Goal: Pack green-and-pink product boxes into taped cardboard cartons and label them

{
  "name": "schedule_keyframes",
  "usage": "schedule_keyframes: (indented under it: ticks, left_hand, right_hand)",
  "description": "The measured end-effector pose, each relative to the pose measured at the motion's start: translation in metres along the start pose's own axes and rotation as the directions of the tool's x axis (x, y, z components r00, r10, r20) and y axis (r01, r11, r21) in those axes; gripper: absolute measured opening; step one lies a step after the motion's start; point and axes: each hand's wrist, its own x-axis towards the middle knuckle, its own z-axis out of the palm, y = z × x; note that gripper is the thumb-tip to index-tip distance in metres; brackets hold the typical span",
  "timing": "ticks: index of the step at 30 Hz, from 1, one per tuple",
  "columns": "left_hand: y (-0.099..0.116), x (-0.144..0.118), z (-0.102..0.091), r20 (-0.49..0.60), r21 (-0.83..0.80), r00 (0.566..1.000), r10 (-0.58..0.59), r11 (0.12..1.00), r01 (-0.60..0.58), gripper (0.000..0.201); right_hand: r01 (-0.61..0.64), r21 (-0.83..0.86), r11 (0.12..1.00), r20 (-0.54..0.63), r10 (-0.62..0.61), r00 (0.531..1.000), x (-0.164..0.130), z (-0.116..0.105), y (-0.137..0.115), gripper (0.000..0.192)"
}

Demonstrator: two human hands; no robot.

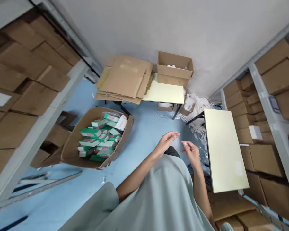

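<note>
A pale yellow surface [165, 93] against the wall carries stacked flattened cardboard [125, 78] across its left end, reaching over the front edge, and an open carton [174, 78] at its back right corner. A second surface [223, 138] shows a whitish patch [239, 168] by its near right corner, too blurred to name. On the blue floor [144, 125] stand a large open box [71, 146] and, along the wall edge, heaped white scraps [201, 104].

Left hand [166, 141] near right hand [192, 154], carton [72, 146] of green-and-white boxes [89, 132], flattened cardboard [124, 77] on table [163, 92]
</note>
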Motion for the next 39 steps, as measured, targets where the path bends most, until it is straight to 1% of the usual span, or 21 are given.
schedule_keyframes:
  ticks: [2,4,6,8,9,11,14,16,17,19,21,24,27,29,33,35,37,39]
  left_hand:
    - [0.018,0.022,-0.010,-0.024,-0.025,0.999,0.024,0.999,-0.024,0.052]
    - [0.032,0.043,-0.025,-0.076,-0.049,0.996,0.036,0.998,-0.040,0.051]
    - [0.044,0.060,-0.046,-0.186,-0.081,0.982,0.044,0.995,-0.060,0.051]
    - [0.054,0.072,-0.069,-0.335,-0.118,0.941,0.045,0.989,-0.089,0.051]
    - [0.058,0.076,-0.080,-0.412,-0.139,0.910,0.041,0.984,-0.108,0.051]
    - [0.065,0.076,-0.101,-0.556,-0.178,0.830,0.034,0.971,-0.159,0.051]
    - [0.071,0.065,-0.124,-0.733,-0.217,0.680,0.008,0.945,-0.245,0.051]
    - [0.070,0.056,-0.133,-0.809,-0.251,0.587,-0.035,0.923,-0.291,0.051]
    - [0.069,0.052,-0.137,-0.833,-0.271,0.549,-0.060,0.910,-0.313,0.051]
    - [0.065,0.043,-0.145,-0.864,-0.308,0.494,-0.103,0.883,-0.355,0.052]
    - [0.059,0.032,-0.157,-0.881,-0.334,0.453,-0.137,0.858,-0.390,0.052]
    - [0.047,0.013,-0.187,-0.901,-0.358,0.393,-0.181,0.822,-0.442,0.053]
    - [0.035,-0.009,-0.233,-0.915,-0.373,0.337,-0.221,0.782,-0.499,0.054]
    - [0.029,-0.026,-0.269,-0.914,-0.389,0.322,-0.246,0.756,-0.527,0.054]
    - [0.017,-0.065,-0.349,-0.905,-0.413,0.335,-0.263,0.731,-0.543,0.053]
    - [0.003,-0.084,-0.393,-0.908,-0.406,0.325,-0.263,0.742,-0.533,0.050]
    - [-0.021,-0.098,-0.441,-0.911,-0.403,0.299,-0.284,0.763,-0.506,0.046]
    - [-0.058,-0.106,-0.492,-0.902,-0.427,0.269,-0.337,0.787,-0.445,0.040]
  right_hand:
    - [-0.003,-0.049,0.999,0.115,0.009,0.993,0.037,0.013,-0.019,0.081]
    - [0.007,-0.092,0.996,0.249,0.016,0.968,0.078,0.030,-0.034,0.083]
    - [0.026,-0.117,0.993,0.393,0.023,0.919,0.121,0.050,-0.048,0.085]
    - [0.047,-0.137,0.989,0.535,0.035,0.844,0.163,0.071,-0.064,0.086]
    - [0.063,-0.149,0.987,0.598,0.039,0.800,0.183,0.081,-0.072,0.086]
    - [0.116,-0.173,0.978,0.696,0.038,0.717,0.220,0.102,-0.088,0.084]
    - [0.204,-0.205,0.957,0.802,0.044,0.596,0.267,0.133,-0.108,0.079]
    - [0.241,-0.226,0.944,0.856,0.075,0.511,0.291,0.155,-0.116,0.078]
    - [0.256,-0.240,0.937,0.876,0.095,0.473,0.300,0.168,-0.118,0.078]
    - [0.288,-0.272,0.918,0.902,0.139,0.408,0.312,0.198,-0.121,0.077]
    - [0.333,-0.300,0.894,0.922,0.182,0.342,0.313,0.236,-0.123,0.076]
    - [0.398,-0.303,0.866,0.948,0.231,0.219,0.295,0.307,-0.126,0.076]
    - [0.444,-0.284,0.849,0.958,0.275,0.088,0.261,0.388,-0.126,0.076]
    - [0.468,-0.284,0.837,0.951,0.308,0.026,0.235,0.440,-0.124,0.077]
    - [0.506,-0.317,0.802,0.920,0.391,-0.043,0.192,0.533,-0.110,0.077]
    - [0.523,-0.333,0.785,0.901,0.429,-0.070,0.178,0.576,-0.097,0.076]
    - [0.526,-0.350,0.775,0.889,0.452,-0.074,0.171,0.618,-0.076,0.075]
    - [0.524,-0.367,0.768,0.886,0.460,-0.053,0.170,0.659,-0.047,0.075]
